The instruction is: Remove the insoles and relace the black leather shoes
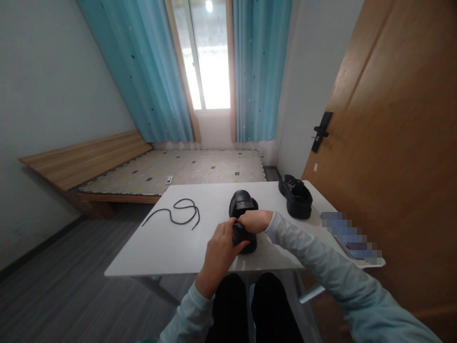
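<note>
On the left of my bench (153, 252), a dark shoelace (177, 223) lies loose, still to be threaded if it belongs here; my left hand (220, 244) has thumb and fingers parted against the near black shoe (246, 243), which sits beneath both hands; my right hand's (254, 221) fingers curl at its opening, their pinch unclear; the farther black shoe (300, 202), apart rightward, looks laced.

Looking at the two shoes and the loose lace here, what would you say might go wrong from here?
The near shoe, between the left hand and right hand, might slip over the close front edge if tugged. The other shoe, near the table's right side, might get knocked. The lace could slide off the left side.
</note>
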Demonstrator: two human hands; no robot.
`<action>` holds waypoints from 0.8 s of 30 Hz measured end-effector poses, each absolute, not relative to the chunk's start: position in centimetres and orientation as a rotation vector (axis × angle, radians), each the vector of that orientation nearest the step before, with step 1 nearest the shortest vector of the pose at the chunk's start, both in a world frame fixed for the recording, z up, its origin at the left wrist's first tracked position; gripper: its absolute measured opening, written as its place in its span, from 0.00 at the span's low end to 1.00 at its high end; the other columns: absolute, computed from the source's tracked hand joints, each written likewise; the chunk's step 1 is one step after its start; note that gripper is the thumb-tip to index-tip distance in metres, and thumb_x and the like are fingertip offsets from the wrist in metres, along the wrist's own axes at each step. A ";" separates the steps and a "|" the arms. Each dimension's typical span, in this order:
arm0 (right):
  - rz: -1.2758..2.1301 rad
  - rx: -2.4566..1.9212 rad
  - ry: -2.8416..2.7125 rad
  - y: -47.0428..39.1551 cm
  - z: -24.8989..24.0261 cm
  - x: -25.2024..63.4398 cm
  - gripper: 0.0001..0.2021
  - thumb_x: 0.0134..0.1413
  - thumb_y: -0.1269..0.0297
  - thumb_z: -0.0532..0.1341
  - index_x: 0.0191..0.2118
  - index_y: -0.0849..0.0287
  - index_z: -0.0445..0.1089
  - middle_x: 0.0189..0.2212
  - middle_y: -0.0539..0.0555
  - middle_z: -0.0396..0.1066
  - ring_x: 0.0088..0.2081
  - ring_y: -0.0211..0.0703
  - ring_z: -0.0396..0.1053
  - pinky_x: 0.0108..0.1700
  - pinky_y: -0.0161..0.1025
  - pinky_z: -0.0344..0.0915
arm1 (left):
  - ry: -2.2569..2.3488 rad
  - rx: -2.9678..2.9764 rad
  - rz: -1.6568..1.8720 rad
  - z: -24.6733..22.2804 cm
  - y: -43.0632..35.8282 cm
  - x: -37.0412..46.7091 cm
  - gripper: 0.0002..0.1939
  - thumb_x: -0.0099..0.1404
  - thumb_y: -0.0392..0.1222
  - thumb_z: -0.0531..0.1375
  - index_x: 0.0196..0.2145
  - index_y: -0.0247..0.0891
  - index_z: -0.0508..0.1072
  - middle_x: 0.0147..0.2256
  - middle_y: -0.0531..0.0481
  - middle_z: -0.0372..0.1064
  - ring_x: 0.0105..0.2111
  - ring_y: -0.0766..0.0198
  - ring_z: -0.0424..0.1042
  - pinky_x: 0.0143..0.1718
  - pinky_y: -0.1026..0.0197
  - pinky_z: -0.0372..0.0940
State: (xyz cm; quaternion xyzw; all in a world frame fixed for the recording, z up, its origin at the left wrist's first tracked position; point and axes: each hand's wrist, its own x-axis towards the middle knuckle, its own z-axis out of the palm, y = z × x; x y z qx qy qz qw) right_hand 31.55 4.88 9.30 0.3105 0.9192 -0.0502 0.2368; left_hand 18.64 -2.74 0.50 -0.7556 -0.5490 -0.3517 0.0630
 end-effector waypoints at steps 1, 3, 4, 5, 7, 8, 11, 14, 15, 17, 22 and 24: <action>-0.129 0.866 2.520 4.8 9.3 31.6 0.16 0.57 0.77 0.52 0.48 0.74 0.70 0.43 0.68 0.73 0.42 0.51 0.74 0.37 0.37 0.66 | -1.661 -2.289 -1.061 0.6 -2.8 18.6 0.32 0.52 0.43 0.69 0.51 0.40 0.59 0.43 0.45 0.69 0.43 0.54 0.72 0.39 0.55 0.71; -0.127 0.912 2.518 4.7 9.4 31.7 0.16 0.57 0.77 0.52 0.47 0.73 0.71 0.43 0.68 0.74 0.42 0.52 0.74 0.35 0.37 0.66 | -1.663 -2.304 -1.040 0.8 -2.8 18.6 0.30 0.53 0.44 0.68 0.49 0.40 0.60 0.42 0.46 0.69 0.43 0.54 0.72 0.40 0.55 0.70; -0.134 0.933 2.518 4.7 9.3 31.8 0.15 0.57 0.76 0.52 0.46 0.73 0.72 0.42 0.68 0.74 0.42 0.52 0.74 0.34 0.37 0.65 | -1.665 -2.311 -1.023 0.9 -2.8 18.5 0.29 0.53 0.44 0.68 0.49 0.40 0.60 0.42 0.46 0.69 0.42 0.54 0.71 0.40 0.55 0.70; -0.145 0.948 2.520 4.7 9.3 31.8 0.15 0.57 0.76 0.52 0.45 0.72 0.73 0.41 0.67 0.75 0.41 0.51 0.74 0.33 0.37 0.65 | -1.665 -2.318 -1.002 1.0 -2.8 18.5 0.28 0.53 0.45 0.67 0.48 0.40 0.61 0.41 0.46 0.69 0.42 0.54 0.71 0.39 0.55 0.70; -0.170 0.948 2.529 4.8 9.2 31.9 0.14 0.57 0.74 0.53 0.44 0.70 0.74 0.39 0.66 0.75 0.40 0.50 0.75 0.33 0.36 0.64 | -1.659 -2.328 -0.961 1.2 -2.8 18.4 0.25 0.54 0.46 0.67 0.47 0.41 0.62 0.40 0.47 0.69 0.42 0.55 0.71 0.39 0.55 0.70; -0.179 0.939 2.543 4.9 9.2 32.0 0.14 0.57 0.73 0.53 0.44 0.70 0.74 0.39 0.66 0.75 0.39 0.49 0.75 0.34 0.36 0.64 | -1.656 -2.331 -0.945 1.3 -2.8 18.4 0.24 0.55 0.46 0.66 0.46 0.41 0.63 0.40 0.48 0.69 0.41 0.55 0.71 0.39 0.55 0.69; -0.220 0.916 2.644 5.1 9.4 32.7 0.15 0.57 0.70 0.54 0.46 0.68 0.73 0.41 0.64 0.75 0.40 0.48 0.74 0.37 0.36 0.64 | -1.656 -2.348 -0.909 1.7 -2.8 18.4 0.23 0.56 0.46 0.65 0.46 0.40 0.64 0.39 0.47 0.69 0.41 0.55 0.70 0.39 0.55 0.69; -0.305 0.879 2.792 4.6 9.9 33.9 0.14 0.57 0.69 0.55 0.46 0.67 0.72 0.41 0.62 0.75 0.40 0.46 0.73 0.39 0.36 0.64 | -1.654 -2.389 -0.889 2.3 -2.6 18.3 0.19 0.57 0.47 0.64 0.44 0.38 0.66 0.39 0.46 0.69 0.41 0.55 0.69 0.40 0.54 0.68; -0.328 0.875 2.825 4.3 10.0 34.3 0.13 0.57 0.69 0.55 0.45 0.66 0.72 0.40 0.62 0.75 0.39 0.45 0.73 0.39 0.36 0.63 | -1.635 -2.419 -0.894 2.7 -2.4 18.2 0.17 0.59 0.47 0.63 0.43 0.38 0.67 0.39 0.46 0.69 0.42 0.55 0.68 0.41 0.53 0.68; -0.363 0.895 2.890 3.3 10.1 35.1 0.12 0.59 0.68 0.54 0.42 0.66 0.73 0.39 0.61 0.75 0.39 0.44 0.73 0.40 0.36 0.63 | -1.560 -2.533 -0.924 3.7 -2.1 18.0 0.11 0.64 0.46 0.58 0.42 0.39 0.70 0.40 0.47 0.71 0.43 0.56 0.68 0.44 0.54 0.66; -0.277 1.049 3.025 0.5 7.9 35.9 0.13 0.62 0.72 0.50 0.40 0.68 0.72 0.36 0.63 0.75 0.37 0.45 0.73 0.39 0.38 0.66 | -1.471 -2.916 -0.840 7.2 -0.7 17.6 0.18 0.71 0.43 0.46 0.37 0.40 0.74 0.36 0.50 0.74 0.38 0.64 0.72 0.43 0.62 0.65; -0.118 1.057 3.072 -0.3 6.6 35.7 0.12 0.58 0.78 0.51 0.40 0.69 0.71 0.38 0.65 0.74 0.39 0.47 0.73 0.42 0.40 0.67 | -1.421 -3.055 -0.637 8.4 0.3 17.8 0.17 0.70 0.42 0.47 0.36 0.40 0.75 0.35 0.50 0.75 0.36 0.64 0.73 0.40 0.64 0.64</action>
